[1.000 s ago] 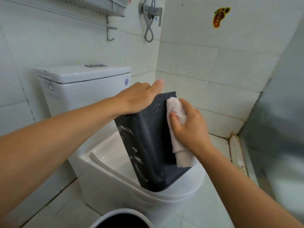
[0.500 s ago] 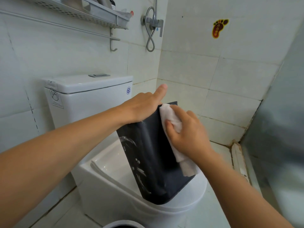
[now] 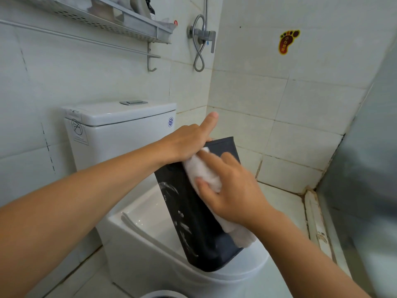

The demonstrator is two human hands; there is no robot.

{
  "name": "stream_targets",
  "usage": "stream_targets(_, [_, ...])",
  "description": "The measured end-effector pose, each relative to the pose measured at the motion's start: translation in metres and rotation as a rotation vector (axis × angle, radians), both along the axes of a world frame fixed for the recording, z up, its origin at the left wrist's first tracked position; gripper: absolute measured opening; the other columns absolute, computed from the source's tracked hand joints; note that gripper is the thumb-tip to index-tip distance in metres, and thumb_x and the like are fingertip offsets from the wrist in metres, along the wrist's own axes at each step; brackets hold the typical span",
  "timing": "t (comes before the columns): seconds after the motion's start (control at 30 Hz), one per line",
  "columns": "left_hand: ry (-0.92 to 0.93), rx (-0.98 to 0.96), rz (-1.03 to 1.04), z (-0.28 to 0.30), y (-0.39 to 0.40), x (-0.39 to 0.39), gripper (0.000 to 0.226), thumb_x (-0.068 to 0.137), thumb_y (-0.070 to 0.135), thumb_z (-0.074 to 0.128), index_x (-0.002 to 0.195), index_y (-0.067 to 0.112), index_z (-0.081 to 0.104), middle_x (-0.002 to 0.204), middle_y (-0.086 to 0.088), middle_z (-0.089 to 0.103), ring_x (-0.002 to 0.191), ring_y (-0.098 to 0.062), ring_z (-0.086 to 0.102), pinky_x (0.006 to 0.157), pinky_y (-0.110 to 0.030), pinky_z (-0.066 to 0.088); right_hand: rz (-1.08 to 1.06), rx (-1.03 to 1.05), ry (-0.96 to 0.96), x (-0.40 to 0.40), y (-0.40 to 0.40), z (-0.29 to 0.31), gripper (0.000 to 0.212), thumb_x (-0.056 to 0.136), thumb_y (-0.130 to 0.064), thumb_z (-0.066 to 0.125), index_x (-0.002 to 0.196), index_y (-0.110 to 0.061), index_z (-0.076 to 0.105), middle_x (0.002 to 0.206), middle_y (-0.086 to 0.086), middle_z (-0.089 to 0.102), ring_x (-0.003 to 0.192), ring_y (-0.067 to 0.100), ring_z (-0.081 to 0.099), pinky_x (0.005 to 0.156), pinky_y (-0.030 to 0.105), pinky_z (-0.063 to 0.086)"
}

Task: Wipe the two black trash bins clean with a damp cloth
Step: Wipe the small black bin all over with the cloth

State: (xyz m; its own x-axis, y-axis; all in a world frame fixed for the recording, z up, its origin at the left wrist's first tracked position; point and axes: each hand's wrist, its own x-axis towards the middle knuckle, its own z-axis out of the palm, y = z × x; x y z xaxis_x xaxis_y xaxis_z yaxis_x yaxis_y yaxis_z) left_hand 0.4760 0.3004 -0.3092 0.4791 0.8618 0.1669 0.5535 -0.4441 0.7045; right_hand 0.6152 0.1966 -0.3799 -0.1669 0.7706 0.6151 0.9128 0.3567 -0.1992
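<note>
Bin (image 3: 204,229), black, tilted on closed toilet lid (image 3: 247,274); left hand (image 3: 189,140) clasps its top rim (forefinger raised); right hand (image 3: 232,190) presses white cloth (image 3: 204,173) against its side.

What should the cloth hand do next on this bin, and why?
Probably drag the cloth down the bin with the right hand: the cloth sits near the top edge, white streaks remain lower on the near side, and the left hand steadies the top.
</note>
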Motion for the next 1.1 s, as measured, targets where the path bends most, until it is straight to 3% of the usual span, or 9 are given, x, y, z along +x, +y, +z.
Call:
stream_targets(0.1, [0.018, 0.005, -0.017, -0.002, 0.000, -0.005, 0.097, 0.096, 0.083, 0.006, 0.126, 0.023, 0.076, 0.126, 0.011, 0.071, 0.127, -0.016, 0.059, 0.118, -0.039, 0.034, 0.038, -0.038, -0.043, 0.003, -0.004, -0.001, 0.054, 0.093, -0.056, 0.051, 0.146, -0.050, 0.042, 0.090, -0.007, 0.044, 0.071, 0.015, 0.051, 0.060, 0.033, 0.046])
stream_targets(0.2, [0.061, 0.035, -0.021, -0.004, 0.002, -0.003, 0.104, 0.088, 0.089, 0.004, 0.116, 0.020, 0.078, 0.132, 0.007, 0.071, 0.125, -0.021, 0.060, 0.116, -0.041, 0.037, -0.143, -0.043, 0.117, 0.023, 0.011, -0.002, 0.050, 0.094, -0.051, 0.054, 0.143, -0.050, 0.045, 0.095, -0.004, 0.052, 0.084, 0.022, 0.059, 0.071, 0.038, 0.051])
stream_targets(0.27, [0.083, 0.100, -0.021, -0.006, 0.004, -0.002, 0.091, 0.086, 0.092, 0.012, 0.083, 0.017, 0.065, 0.100, 0.000, 0.074, 0.098, -0.023, 0.064, 0.096, -0.038, 0.046, -0.183, -0.073, 0.222, 0.035, 0.017, -0.007, 0.045, 0.095, -0.048, 0.054, 0.139, -0.050, 0.047, 0.098, -0.004, 0.059, 0.090, 0.018, 0.059, 0.074, 0.038, 0.051])
stream_targets(0.33, [0.114, 0.180, -0.047, -0.008, 0.001, -0.003, 0.079, 0.083, 0.093, 0.030, 0.069, 0.018, 0.049, 0.073, 0.000, 0.058, 0.073, -0.021, 0.056, 0.075, -0.038, 0.045, -0.142, -0.064, 0.325, 0.038, 0.017, -0.011, 0.040, 0.096, -0.043, 0.058, 0.135, -0.045, 0.052, 0.104, -0.010, 0.066, 0.096, 0.012, 0.061, 0.077, 0.026, 0.048])
stream_targets(0.43, [0.210, 0.269, -0.080, -0.012, 0.002, -0.003, 0.099, 0.054, 0.106, 0.044, 0.099, 0.022, 0.074, 0.093, 0.003, 0.075, 0.091, -0.018, 0.069, 0.087, -0.044, 0.057, -0.023, -0.044, 0.526, 0.034, 0.011, -0.008, 0.035, 0.098, -0.038, 0.067, 0.132, -0.041, 0.059, 0.110, -0.028, 0.067, 0.105, -0.003, 0.063, 0.083, 0.009, 0.046])
stream_targets(0.53, [0.219, 0.313, -0.095, -0.013, 0.004, -0.003, 0.114, 0.045, 0.110, 0.042, 0.110, 0.023, 0.074, 0.104, 0.005, 0.076, 0.101, -0.017, 0.069, 0.093, -0.049, 0.056, 0.131, -0.071, 0.648, 0.030, 0.004, -0.001, 0.035, 0.097, -0.035, 0.071, 0.131, -0.035, 0.063, 0.115, -0.022, 0.072, 0.110, 0.000, 0.067, 0.089, 0.019, 0.054])
stream_targets(0.87, [0.165, 0.388, -0.163, -0.016, -0.002, -0.002, 0.081, 0.071, 0.095, 0.032, 0.106, 0.034, 0.074, 0.088, 0.011, 0.072, 0.089, -0.010, 0.066, 0.083, -0.039, 0.056, 0.292, -0.203, 0.790, 0.043, -0.015, 0.012, 0.033, 0.101, -0.013, 0.068, 0.132, -0.025, 0.068, 0.119, -0.002, 0.076, 0.110, 0.019, 0.073, 0.091, 0.039, 0.060])
stream_targets(1.0, [0.193, 0.451, -0.171, -0.015, -0.004, 0.006, 0.069, 0.088, 0.084, 0.026, 0.097, 0.032, 0.071, 0.081, 0.009, 0.067, 0.084, -0.015, 0.064, 0.074, -0.035, 0.049, 0.283, -0.204, 0.866, 0.045, -0.018, 0.010, 0.032, 0.101, -0.011, 0.066, 0.129, -0.027, 0.069, 0.116, -0.003, 0.077, 0.107, 0.018, 0.073, 0.086, 0.035, 0.060])
stream_targets(1.1, [0.220, 0.472, -0.111, -0.016, 0.000, 0.009, 0.060, 0.108, 0.060, 0.024, 0.079, 0.018, 0.056, 0.081, -0.002, 0.062, 0.086, -0.029, 0.059, 0.072, -0.040, 0.041, 0.186, -0.108, 0.860, 0.043, -0.019, 0.005, 0.031, 0.098, -0.015, 0.068, 0.124, -0.032, 0.070, 0.111, -0.014, 0.076, 0.105, 0.007, 0.071, 0.084, 0.021, 0.056])
